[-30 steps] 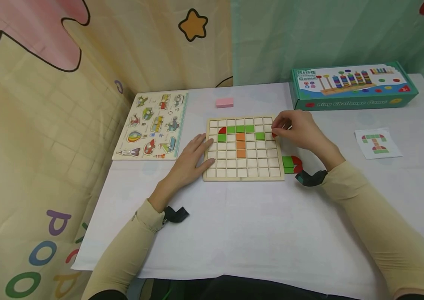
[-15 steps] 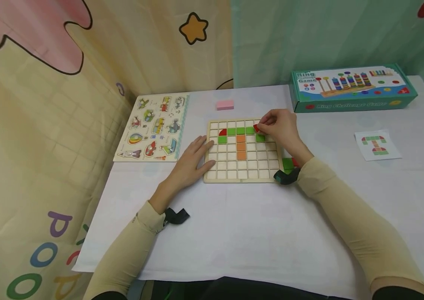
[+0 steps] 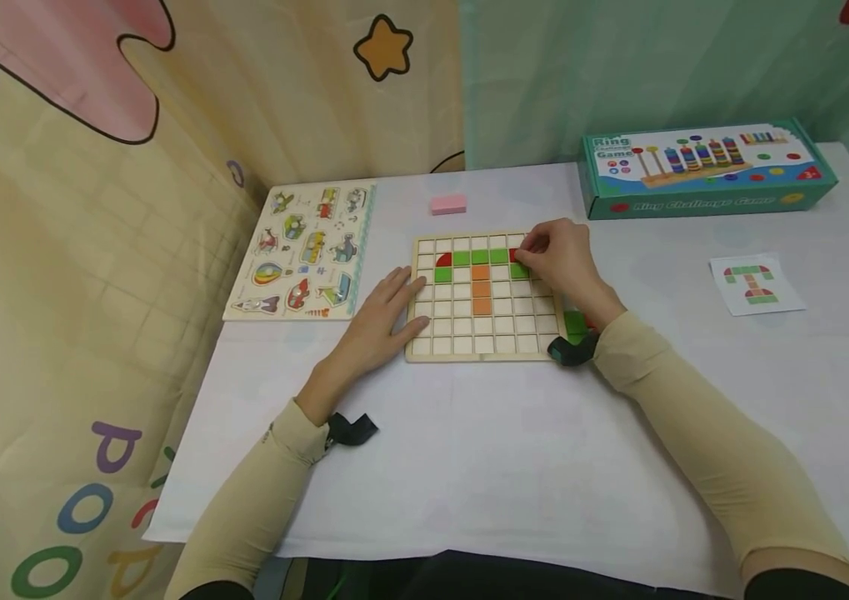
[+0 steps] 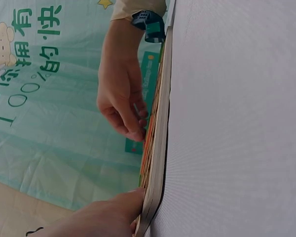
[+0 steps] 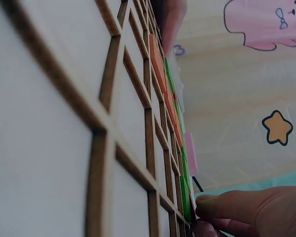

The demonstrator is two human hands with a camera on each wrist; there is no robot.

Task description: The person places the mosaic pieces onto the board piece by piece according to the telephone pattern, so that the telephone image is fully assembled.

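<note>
A wooden grid board lies on the white table. My left hand rests at its left edge, fingers extended; in the left wrist view the left thumb touches the rim. With thumb and fingertips my right hand pinches a red tile at the upper right cells, partly covered by the fingers. Left of it runs a row of green tiles, ending at a rounded red tile. Single green tiles sit below both ends. Orange tiles form a column under the row's middle.
Loose green tiles and a bit of red lie right of the board, partly hidden by the right wrist. Farther right is a pattern card. Behind are a green game box and a pink block; a picture puzzle lies left.
The right hand has moved left from the board's right edge with the red tile, then lowered it to the cell at the row's right end. The left hand has stayed put.
</note>
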